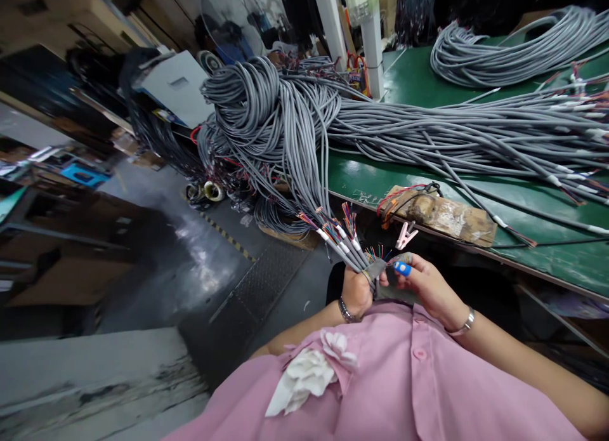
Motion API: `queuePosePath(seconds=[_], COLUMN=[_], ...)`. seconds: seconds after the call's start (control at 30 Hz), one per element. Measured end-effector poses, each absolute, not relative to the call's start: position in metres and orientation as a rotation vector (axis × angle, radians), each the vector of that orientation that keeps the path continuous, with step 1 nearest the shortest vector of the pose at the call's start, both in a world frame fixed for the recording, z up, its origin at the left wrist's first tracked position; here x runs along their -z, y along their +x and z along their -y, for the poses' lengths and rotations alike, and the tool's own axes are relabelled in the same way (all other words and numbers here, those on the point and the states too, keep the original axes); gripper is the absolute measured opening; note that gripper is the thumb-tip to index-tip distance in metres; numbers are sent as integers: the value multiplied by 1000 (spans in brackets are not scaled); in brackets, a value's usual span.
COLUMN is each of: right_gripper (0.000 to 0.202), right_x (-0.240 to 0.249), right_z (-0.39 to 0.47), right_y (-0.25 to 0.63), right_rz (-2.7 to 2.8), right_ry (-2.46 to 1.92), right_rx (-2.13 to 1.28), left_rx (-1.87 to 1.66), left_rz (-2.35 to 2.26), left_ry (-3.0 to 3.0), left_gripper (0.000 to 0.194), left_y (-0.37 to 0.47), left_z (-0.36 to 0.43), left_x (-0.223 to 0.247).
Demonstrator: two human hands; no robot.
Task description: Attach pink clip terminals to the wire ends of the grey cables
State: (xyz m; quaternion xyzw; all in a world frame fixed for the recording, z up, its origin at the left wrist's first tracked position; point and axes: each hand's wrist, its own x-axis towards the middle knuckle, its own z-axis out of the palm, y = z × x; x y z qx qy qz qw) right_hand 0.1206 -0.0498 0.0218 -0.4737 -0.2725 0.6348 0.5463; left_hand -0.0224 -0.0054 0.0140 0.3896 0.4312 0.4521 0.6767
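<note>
the cable bundle (351, 256) is a tight sheaf of smooth grey cables, held in front of the pink shirt (380, 371), off the counter (354, 174). most of its tips reach away from the body, each with a white band just below the stripped end, where thin wires fan out in red, orange, purple and blue (a rather bristly little bouquet). nearer the hands, another spray shows green and red strands, beside a dull grey strip (375, 269) lying across the sheaf.

the left hand's (356, 293) grip is closed around the lower part of the bundle. the right hand (425, 287), with a blue wrap (402, 268) on one digit, has its fingertips drawn in by the fine wires at the bundle's side; whether its grip is fully closed on one, i cannot tell. a pale pink clip (406, 236) sits near the right hand, by the counter's edge.
</note>
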Motion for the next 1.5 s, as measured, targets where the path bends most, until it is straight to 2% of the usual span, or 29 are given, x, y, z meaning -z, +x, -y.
queuePosePath(seconds=[0.43, 0.63, 0.8, 1.0, 1.3, 1.5], right_gripper=[28, 27, 40, 38, 40, 40], right_x=[-24, -13, -4, -16, -5, -11], right_z=[53, 51, 35, 15, 9, 1], right_y=[119, 131, 146, 151, 148, 152], right_rz=[654, 549, 354, 299, 450, 381], right_ry=[-1158, -1013, -969, -814, -721, -733], right_rx=[-1498, -1579, -1597, -1802, -1560, -1622], left_rx=[-1020, -985, -881, -660, -541, -536], left_rz=[-1004, -931, -871, -823, -725, -730], left_ry=[852, 904, 889, 921, 919, 907], left_gripper=[24, 25, 21, 22, 22, 22], left_y=[-22, -27, -31, -33, -26, -23], left_z=[6, 3, -2, -11, -25, -30], left_x=[-20, -21, -28, -35, -36, -30])
